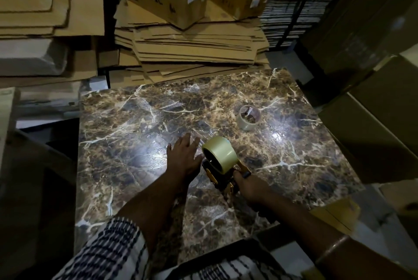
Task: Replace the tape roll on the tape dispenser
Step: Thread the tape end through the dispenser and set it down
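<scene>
right hand (245, 185) grips tape dispenser (222, 172) — full roll (219, 152) mounted | left hand (185, 157) flat

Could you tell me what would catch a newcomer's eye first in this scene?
Probably the full tape roll mounted on the yellow tape dispenser, gripped by the right hand at the middle of the marble-patterned table, with the left hand open beside it. Behind it lies a nearly empty tape roll, and flattened cardboard is stacked beyond the table.

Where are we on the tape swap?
Done: a full tape roll sits on the dispenser, and the near-empty old roll lies apart on the table. In hand: right hand grips the dispenser; left hand lies open beside the roll. Left: threading, which I can't confirm.
</scene>
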